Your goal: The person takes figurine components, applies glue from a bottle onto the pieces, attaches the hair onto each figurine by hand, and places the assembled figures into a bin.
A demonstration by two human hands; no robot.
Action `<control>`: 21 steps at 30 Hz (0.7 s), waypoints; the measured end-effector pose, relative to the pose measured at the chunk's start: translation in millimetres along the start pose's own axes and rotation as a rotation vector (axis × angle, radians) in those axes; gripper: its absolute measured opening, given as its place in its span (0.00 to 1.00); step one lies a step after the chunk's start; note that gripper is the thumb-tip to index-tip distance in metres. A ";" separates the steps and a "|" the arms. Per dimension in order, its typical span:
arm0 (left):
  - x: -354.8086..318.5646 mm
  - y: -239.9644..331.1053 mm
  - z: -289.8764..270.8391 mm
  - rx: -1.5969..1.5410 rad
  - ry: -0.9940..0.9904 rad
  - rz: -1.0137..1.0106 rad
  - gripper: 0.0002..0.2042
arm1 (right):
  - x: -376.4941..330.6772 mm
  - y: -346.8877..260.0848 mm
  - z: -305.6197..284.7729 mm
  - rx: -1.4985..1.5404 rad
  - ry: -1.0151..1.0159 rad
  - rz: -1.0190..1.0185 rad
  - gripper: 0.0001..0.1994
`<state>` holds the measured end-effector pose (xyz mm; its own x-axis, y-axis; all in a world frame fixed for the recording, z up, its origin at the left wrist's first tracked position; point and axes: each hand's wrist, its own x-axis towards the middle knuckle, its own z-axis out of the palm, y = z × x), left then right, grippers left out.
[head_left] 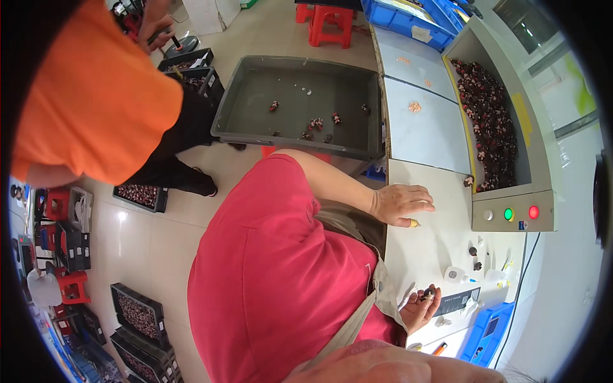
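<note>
My left hand [401,204] rests over the pale worktable [408,249] with its fingers stretched out and nothing in it. A yellow cover sits on one of its digits. Lower in the view, my right hand [419,310] has its fingers curled round a small dark piece [426,295] with a light spot, partly hidden by the fingertips. Beside that hand lies a flat black strip [457,301] with pale markings. A white squeeze bottle [455,274] with a blue tip is near it, and a few small dark pieces [473,251] lie beyond.
A beige box with lit buttons [511,214] holds many dark-red pieces [488,121]. A grey tub [294,140] with several pieces stands at the table's left side. A blue tray [488,332] is lower right. A person in orange [102,102] stands at left, near black crates [137,309].
</note>
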<state>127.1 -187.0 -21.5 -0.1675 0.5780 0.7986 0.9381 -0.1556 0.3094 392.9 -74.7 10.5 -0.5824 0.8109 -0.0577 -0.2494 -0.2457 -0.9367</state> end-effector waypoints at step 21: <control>1.5 -0.3 0.3 0.032 0.033 -0.024 0.25 | 6.9 5.1 -17.0 0.073 0.004 0.055 0.14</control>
<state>126.6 -185.9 -20.5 -0.1998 0.5548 0.8076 0.9427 -0.1160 0.3129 400.7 -61.3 -0.5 -0.5934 0.7974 -0.1097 -0.2732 -0.3277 -0.9044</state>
